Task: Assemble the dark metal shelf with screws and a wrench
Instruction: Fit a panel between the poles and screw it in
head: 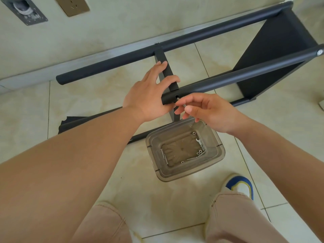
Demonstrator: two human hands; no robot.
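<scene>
Head: L hand (149, 95) grips tube (245, 74); R hand (208, 113) pinches screw (180, 101) at hole.

Bare forearms, no sleeves. Beige trousers (233, 218) with visible seams. White sneaker (241, 187), blue and yellow trim.

We see a floor of glossy beige marbled tiles (91, 95) with thin grout lines, meeting a pale wall (114, 23) along a grey skirting board (57, 65). On the wall sit a bronze socket plate (71, 5) and a grey framed opening (24, 10). Daylight is soft and even.
</scene>
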